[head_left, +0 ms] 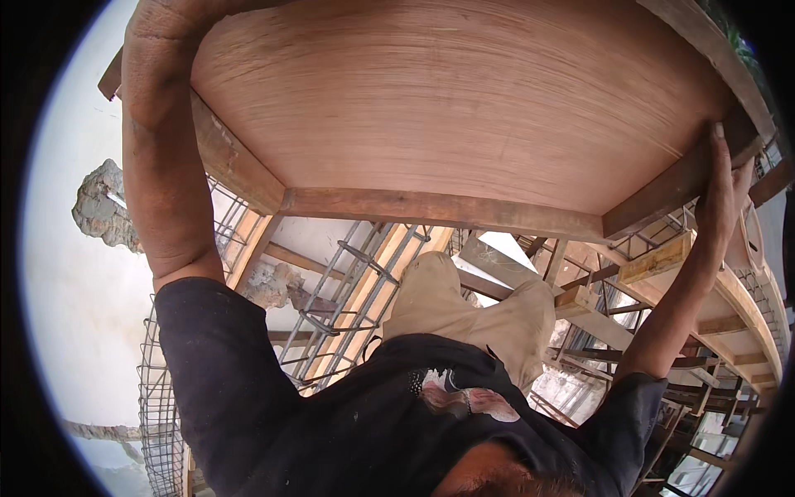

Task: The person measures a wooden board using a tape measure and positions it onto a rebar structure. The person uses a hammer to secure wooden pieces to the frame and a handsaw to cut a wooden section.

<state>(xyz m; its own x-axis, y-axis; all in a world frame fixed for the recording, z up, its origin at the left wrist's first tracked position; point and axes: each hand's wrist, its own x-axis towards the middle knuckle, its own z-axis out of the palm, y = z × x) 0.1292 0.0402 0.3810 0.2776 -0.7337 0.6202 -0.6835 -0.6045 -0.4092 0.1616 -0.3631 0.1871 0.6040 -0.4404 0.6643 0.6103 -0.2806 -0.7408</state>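
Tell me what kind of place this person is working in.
Most likely a building site at the formwork stage. Both hands, the right hand and the left arm, carry a framed plywood panel above steel rebar cages and timber beams.

Steel rebar cages (348, 306) are seen below, laid among timber beams (596, 323). A small wooden block (656, 257) is set at right. Broken concrete (101, 207) is seen at left.

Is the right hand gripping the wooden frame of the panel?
Yes, the right hand clasps the frame edge of the plywood panel.
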